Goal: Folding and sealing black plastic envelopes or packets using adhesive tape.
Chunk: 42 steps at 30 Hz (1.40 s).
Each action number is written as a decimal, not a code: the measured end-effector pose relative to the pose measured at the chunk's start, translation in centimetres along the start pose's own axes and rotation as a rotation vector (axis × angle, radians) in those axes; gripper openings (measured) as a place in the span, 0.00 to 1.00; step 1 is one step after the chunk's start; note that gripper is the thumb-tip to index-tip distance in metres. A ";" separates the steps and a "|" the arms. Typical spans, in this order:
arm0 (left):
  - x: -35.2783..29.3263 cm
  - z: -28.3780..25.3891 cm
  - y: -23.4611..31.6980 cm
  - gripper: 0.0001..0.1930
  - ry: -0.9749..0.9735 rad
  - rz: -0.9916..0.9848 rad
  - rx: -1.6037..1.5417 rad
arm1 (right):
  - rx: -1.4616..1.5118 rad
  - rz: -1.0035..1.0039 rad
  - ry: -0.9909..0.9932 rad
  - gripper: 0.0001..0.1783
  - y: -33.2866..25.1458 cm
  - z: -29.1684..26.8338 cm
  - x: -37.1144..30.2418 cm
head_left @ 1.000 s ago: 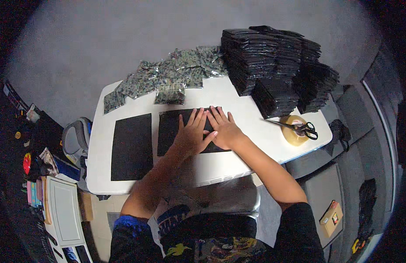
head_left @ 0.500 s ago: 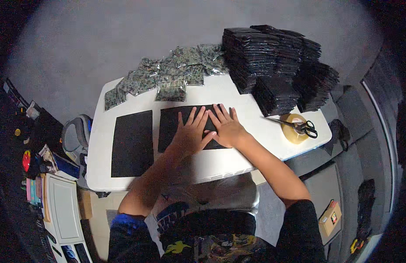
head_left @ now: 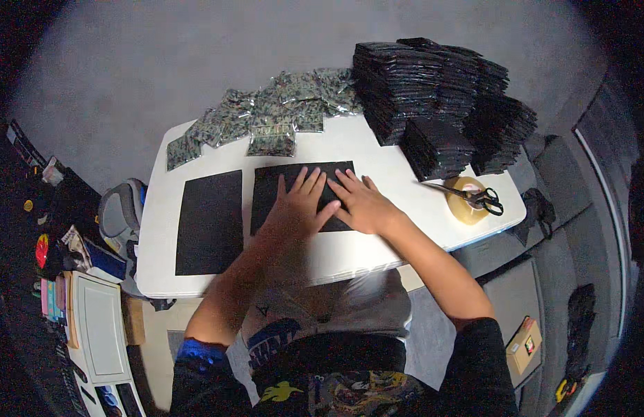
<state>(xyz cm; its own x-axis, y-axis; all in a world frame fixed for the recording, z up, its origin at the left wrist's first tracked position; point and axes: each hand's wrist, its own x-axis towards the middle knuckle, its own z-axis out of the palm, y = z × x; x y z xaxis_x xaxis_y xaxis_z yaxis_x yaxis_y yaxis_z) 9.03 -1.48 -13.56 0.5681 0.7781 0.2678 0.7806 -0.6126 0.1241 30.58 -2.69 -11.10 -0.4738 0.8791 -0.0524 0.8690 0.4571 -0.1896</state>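
Note:
Both my hands lie flat on a black rectangular sheet [head_left: 266, 186] in the middle of the white table [head_left: 336, 260]. My left hand [head_left: 299, 208] rests on its centre with fingers spread and the thumb reaching right. Over the right end of the sheet is my right hand [head_left: 365, 207], also spread, its fingertips pointing up and left toward the left hand. The sheet's lower part is partly hidden by my hands. A second black sheet [head_left: 210, 222] lies flat to the left, apart from the first, with neither hand touching it.
Camouflage-patterned packets in clear plastic [head_left: 272, 141] spread along the far edge. Tall stacks of shiny black packages [head_left: 426, 87] stand far right. Nearer right, black-handled scissors [head_left: 488, 200] lie across a tape roll [head_left: 466, 212]. Beyond the table's right side is a grey sofa [head_left: 561, 177].
My right hand has slid slightly right and turned, so a gap now shows between the two thumbs. More of the sheet's far right corner is visible. My left hand stays in nearly the same place.

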 end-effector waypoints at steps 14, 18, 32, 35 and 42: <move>3.7 2.7 -1.5 0.45 0.035 -0.042 -0.011 | -0.122 0.169 -0.121 0.43 1.0 0.7 4.1; 3.6 2.0 -1.0 0.44 0.006 -0.060 -0.007 | -0.110 0.171 -0.117 0.44 1.0 0.7 4.0; 3.4 2.5 -1.3 0.49 0.064 -0.032 -0.013 | -0.143 0.142 -0.090 0.43 0.9 0.0 2.7; 3.4 2.4 -1.1 0.52 0.041 -0.048 -0.022 | -0.142 0.127 -0.111 0.41 1.1 0.0 2.0; 3.2 1.8 -1.2 0.53 -0.004 -0.035 0.004 | -0.117 0.064 -0.170 0.40 1.4 -0.4 0.2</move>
<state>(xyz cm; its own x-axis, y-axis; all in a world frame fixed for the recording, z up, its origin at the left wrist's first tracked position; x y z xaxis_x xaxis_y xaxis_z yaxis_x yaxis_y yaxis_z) 10.37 1.98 -14.54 0.5412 0.7997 0.2600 0.8010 -0.5844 0.1298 31.75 -1.85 -11.02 -0.4262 0.8756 -0.2272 0.9038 0.4229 -0.0656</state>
